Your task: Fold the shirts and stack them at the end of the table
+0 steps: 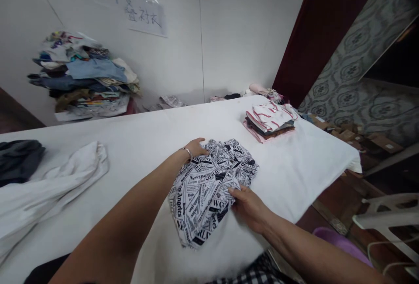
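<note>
— Where is that black-and-white newspaper-print cotton garment [209, 185] sitting?

— On the white cloth-covered table [147, 144], close to its near edge, bunched into a loose heap. Both hands are on it.

— Which hand is where?

— The left hand [195, 147] is at about ten o'clock of the heap, fingers bent onto the top edge of the fabric, with a thin silver bangle [187, 151] at the wrist. The right hand [249, 207] is at roughly four o'clock, thumb and fingers pinching the lower right fold.

— So both are actually gripping?

— The right one is clearly grasping cloth. The left has its fingertips tucked into or under the print, so it looks like a hold, but the tips themselves are hidden.

— What else is on the table?

— At one o'clock from the garment, well apart, a small stack of folded clothes topped by a red-striped white piece [270, 120]. At nine o'clock, a rumpled white shirt [49, 188], cut off by the left border, and a dark grey cloth [18, 157] beyond it. At eleven o'clock, against the wall, a tall pile of mixed coloured garments [85, 76].

— Anything hard to make out?

— The paper sign on the wall [144, 15] has handwriting I can't read. The garment's lower part folds under itself, so its shape is unclear.
</note>
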Demonstrator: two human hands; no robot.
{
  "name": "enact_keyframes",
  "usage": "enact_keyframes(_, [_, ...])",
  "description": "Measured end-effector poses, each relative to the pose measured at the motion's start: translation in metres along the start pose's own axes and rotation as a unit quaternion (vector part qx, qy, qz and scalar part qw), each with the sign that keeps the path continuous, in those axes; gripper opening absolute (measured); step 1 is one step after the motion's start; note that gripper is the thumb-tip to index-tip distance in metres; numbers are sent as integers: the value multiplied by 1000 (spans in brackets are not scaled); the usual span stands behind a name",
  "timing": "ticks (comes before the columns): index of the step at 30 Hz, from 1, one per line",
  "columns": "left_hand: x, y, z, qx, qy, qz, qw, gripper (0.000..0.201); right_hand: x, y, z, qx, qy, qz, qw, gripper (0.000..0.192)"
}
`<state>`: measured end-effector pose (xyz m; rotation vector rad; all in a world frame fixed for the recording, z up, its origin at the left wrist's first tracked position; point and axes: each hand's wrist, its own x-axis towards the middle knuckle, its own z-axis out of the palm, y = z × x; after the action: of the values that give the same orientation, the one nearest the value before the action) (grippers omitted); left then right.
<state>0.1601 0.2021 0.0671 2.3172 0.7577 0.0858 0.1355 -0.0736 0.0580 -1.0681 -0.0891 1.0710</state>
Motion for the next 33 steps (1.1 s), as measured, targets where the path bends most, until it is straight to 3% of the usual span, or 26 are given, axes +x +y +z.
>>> enact_keyframes(3, [-8,4,-22,-22,-12,0,1000,80,6,-11,2,18,18,-43,999,34])
enact_keyframes(5, [-15,5,-44,-69,17,15,997,79,14,-27,4,3,27,-89,996,32])
enact_keyframes(9, [-46,9,-96,-203,150,87,964,80,31,-77,16,-66,18,-223,972,26])
enact_keyframes(12, [-91,10,-117,-262,223,155,926,86,32,-105,23,-131,-16,-329,935,37])
enact_keyframes(15, [-148,-3,-101,-274,238,162,918,93,27,-100,11,-224,-62,-359,904,47])
enact_keyframes(18, [-203,-34,-51,-238,212,105,942,87,22,-61,-25,-355,-96,-343,864,49])
enact_keyframes(21, [-245,-64,3,-151,165,15,975,75,18,-16,-63,-491,-128,-335,794,51])
enact_keyframes(24, [-267,-74,30,-80,138,-41,986,74,12,8,-81,-547,-143,-334,754,54])
enact_keyframes(27, [-273,-69,30,-59,142,-38,987,81,3,5,-79,-552,-141,-298,766,59])
enact_keyframes(30, [-275,-60,21,-73,169,-35,982,83,-4,-11,-70,-517,-164,-231,808,64])
enact_keyframes(33, [-271,-58,9,-100,199,-104,969,78,1,-28,-58,-465,-128,-193,854,64])
